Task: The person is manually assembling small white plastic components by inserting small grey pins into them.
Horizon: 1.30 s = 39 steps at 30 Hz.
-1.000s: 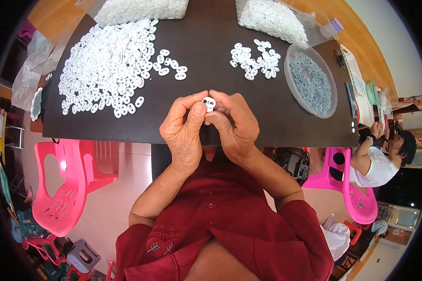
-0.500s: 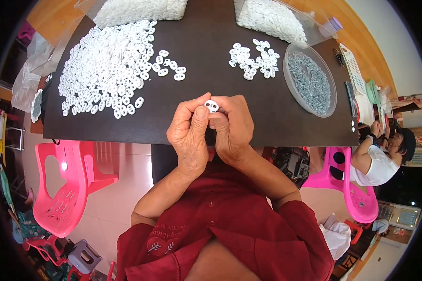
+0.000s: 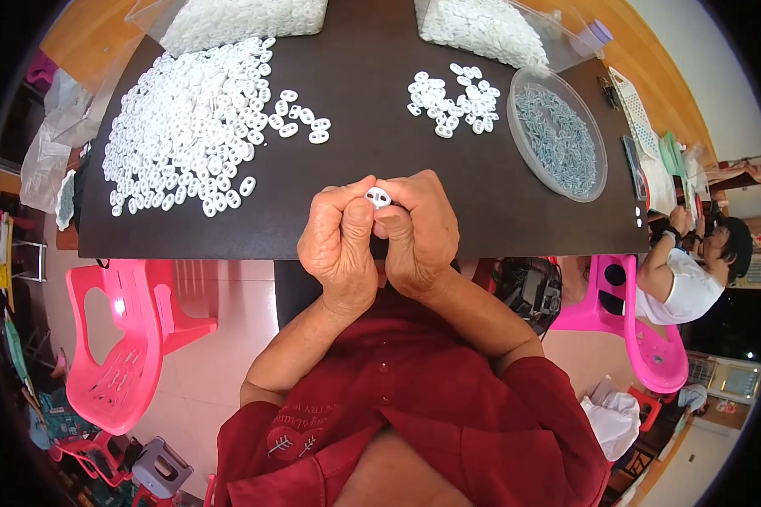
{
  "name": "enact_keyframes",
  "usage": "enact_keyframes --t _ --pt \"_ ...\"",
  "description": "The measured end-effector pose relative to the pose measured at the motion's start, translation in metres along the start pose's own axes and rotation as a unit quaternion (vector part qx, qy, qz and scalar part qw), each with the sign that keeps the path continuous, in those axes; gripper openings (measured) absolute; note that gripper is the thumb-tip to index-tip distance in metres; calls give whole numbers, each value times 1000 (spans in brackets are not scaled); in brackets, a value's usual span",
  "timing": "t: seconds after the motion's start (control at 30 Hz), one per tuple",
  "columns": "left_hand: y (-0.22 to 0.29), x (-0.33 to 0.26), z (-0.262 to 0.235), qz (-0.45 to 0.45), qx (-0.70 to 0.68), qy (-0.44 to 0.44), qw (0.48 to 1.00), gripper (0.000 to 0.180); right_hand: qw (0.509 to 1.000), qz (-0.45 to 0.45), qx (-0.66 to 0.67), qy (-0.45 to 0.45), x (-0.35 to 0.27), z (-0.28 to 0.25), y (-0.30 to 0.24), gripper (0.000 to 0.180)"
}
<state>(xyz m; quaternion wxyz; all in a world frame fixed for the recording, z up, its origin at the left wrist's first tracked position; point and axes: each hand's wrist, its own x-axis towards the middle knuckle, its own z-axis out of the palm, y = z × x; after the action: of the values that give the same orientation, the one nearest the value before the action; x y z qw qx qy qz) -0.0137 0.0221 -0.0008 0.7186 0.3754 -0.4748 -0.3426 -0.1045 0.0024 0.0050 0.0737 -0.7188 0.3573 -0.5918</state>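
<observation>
Between my fingertips, just above the near edge of the dark table [image 3: 338, 237], is a small white oval plastic piece with two holes [image 3: 378, 197]. My left hand [image 3: 340, 241] pinches it from the left with thumb and forefinger. From the right, my right hand [image 3: 418, 228] grips the same piece, its other fingers curled in. A big heap of similar white pieces [image 3: 182, 127] spreads over the table's left side. A smaller cluster of white pieces [image 3: 454, 101] lies right of centre. The round clear tub [image 3: 601, 173] at the right holds many small metallic screw-like parts [image 3: 558, 139].
Clear bins of white pieces [image 3: 245, 21] stand along the far side. A phone-like dark slab [image 3: 633, 167] lies at the right edge. Pink chairs [image 3: 135, 338] flank me on both sides. Another person [image 3: 685, 270] in white sits at the right.
The white piece has tilted slightly between my fingertips, and both hands stay closed on it. The whole view has shifted a little.
</observation>
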Motion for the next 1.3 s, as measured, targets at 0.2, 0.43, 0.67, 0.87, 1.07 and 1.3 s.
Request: enact_keyframes --t 0.2,0.43,0.67,0.87,1.07,1.3 --pt "-3 2 4 22 24 19 999 16 999 -32 -14 11 0 3 5 14" --pt "-2 4 9 27 28 22 999 19 999 -49 -14 13 9 3 6 13" --pt "3 7 8 -26 41 -2 999 21 1000 -28 -4 -4 15 -7 9 22" --pt "7 9 12 -186 -48 -61 979 28 991 -97 -89 -16 49 -50 27 21" --pt "1 41 7 -177 81 -128 972 22 933 -220 -279 58 185 -101 89 10" --pt "-26 103 24 25 312 -193 930 11 901 -75 -428 17 232 -105 149 17"
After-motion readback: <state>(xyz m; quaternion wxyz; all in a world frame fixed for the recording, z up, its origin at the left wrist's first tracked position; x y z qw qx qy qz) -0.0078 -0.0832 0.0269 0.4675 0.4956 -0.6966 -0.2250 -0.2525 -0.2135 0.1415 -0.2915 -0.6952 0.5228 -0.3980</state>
